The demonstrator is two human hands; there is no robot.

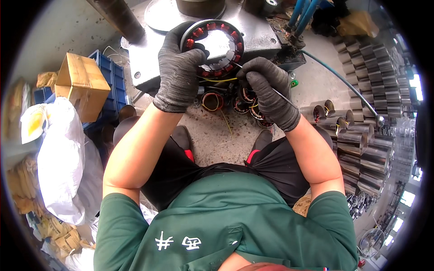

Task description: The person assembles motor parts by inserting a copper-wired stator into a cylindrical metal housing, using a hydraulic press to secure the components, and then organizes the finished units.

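My left hand [175,74], in a grey knit glove, grips a ring-shaped motor stator [239,43] by its left side. Red copper coils line the inside of its dark rim, and it is tilted so that I look through its opening. A yellow wire [220,80] hangs at its lower edge. My right hand [273,90], gloved alike, is closed around a thin metal rod [283,96]. The rod's slim tip reaches the stator's lower right rim; whether it touches the coils I cannot tell.
Behind the stator is a metal machine base [260,31], with a teal lever [337,74] sloping to the right. Several wound stators [212,101] lie below my hands. Metal cylinders [355,140] are stacked right; a cardboard box [86,83], blue crates [118,86] and white sack [61,167] stand left.
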